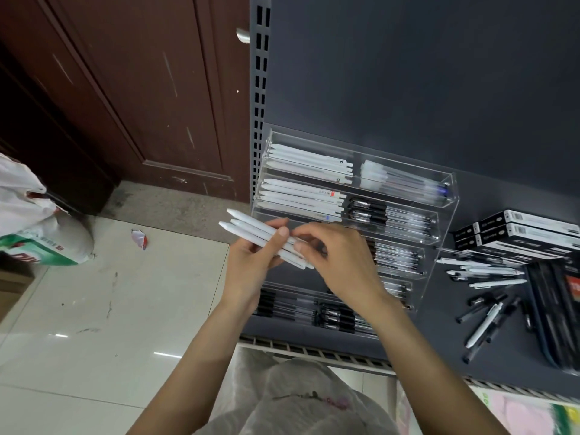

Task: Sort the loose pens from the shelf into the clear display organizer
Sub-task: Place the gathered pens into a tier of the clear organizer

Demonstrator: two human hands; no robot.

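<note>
The stepped clear acrylic display organizer (439,196) stands on the shelf; in front of it the left hand (251,262) grips a bundle of white pens (251,230), tips aligned, while the right hand (339,255) pinches their tail ends, probably to square them. Loose pens (485,277) lie right of the organizer.

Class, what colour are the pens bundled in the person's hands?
White: the bundle of pens, best seen in the head view.
</note>
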